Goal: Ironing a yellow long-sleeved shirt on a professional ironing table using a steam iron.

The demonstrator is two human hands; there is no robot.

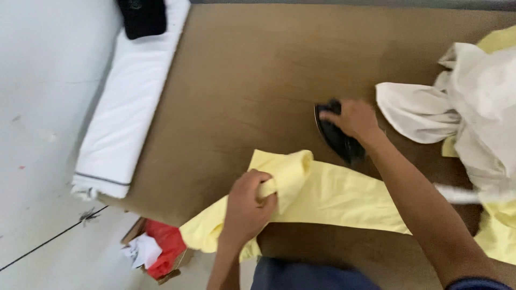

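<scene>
So nearest the person there's a dark blue bit of clothing (pixel 306 275) at the bottom edge; just past that the left hand (pixel 248 205) sits on the near edge of the brown table (pixel 242 80), fingers curled tight and clamped on a bunched fold of the pale yellow cloth (pixel 333 196); that cloth runs across the near side of the table, one end drooping over the edge on the left, the other heading off right under the forearm.

A bit further in, the right hand (pixel 355 119) is wrapped over the handle of a black iron (pixel 337 137); fingers closed around it, grip looks firm; the iron sits on the bare table just beyond the yellow cloth, tilted a little, not on the fabric as far as I can tell.

Off to the right there's a heap of white cloth (pixel 467 102) with more yellow poking out; down on the floor by the table corner, a cardboard box (pixel 161 249) with red and white stuff in it; along the far left edge a long white fabric roll (pixel 129 107), and a black thing (pixel 142 17) on its far end.
</scene>
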